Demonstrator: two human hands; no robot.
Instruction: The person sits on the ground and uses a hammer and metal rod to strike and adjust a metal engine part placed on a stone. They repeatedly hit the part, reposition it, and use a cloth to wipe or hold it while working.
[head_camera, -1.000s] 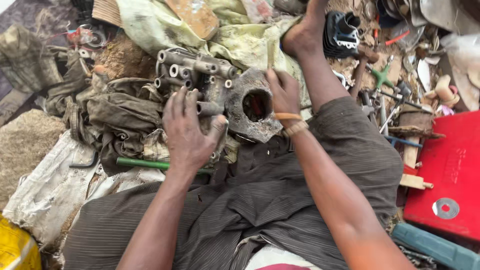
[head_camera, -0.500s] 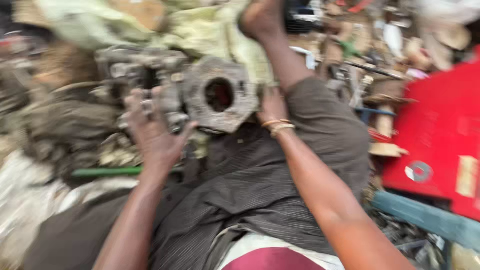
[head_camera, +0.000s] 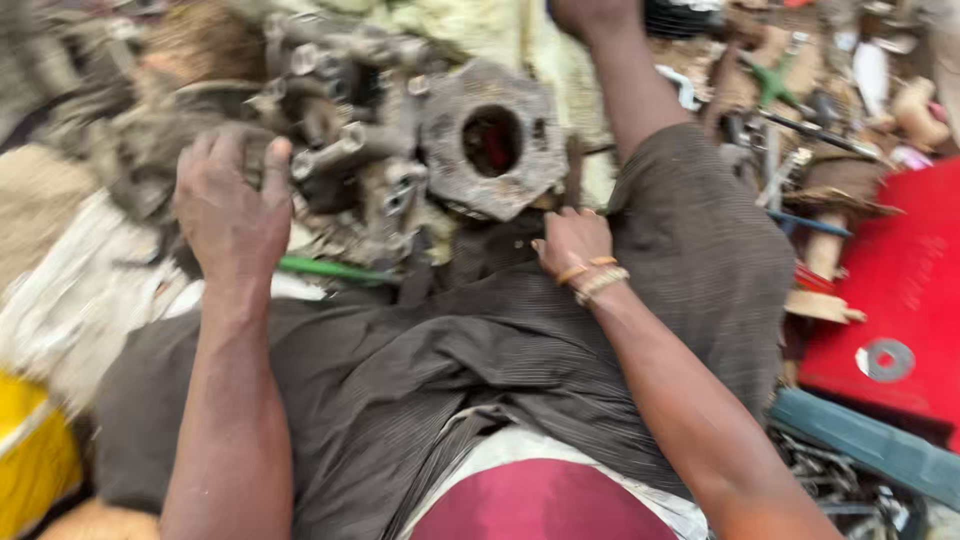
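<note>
Two hands are on a grimy metal casting (head_camera: 400, 140) that rests against the person's lap, between the knees. Left hand (head_camera: 232, 205) lies palm-down with fingers curled over the casting's left side, beside its short tubes. Right hand (head_camera: 572, 240), with bangles (head_camera: 598, 280) at the wrist, presses its fingers under the round flange (head_camera: 495, 140), which faces the camera and has a dark hole in its middle. A green rod (head_camera: 325, 268) lies just below the casting. Dark striped cloth (head_camera: 480, 350) covers the legs. At right sits a red box (head_camera: 900, 290) among scattered tools; the view is blurred.
</note>
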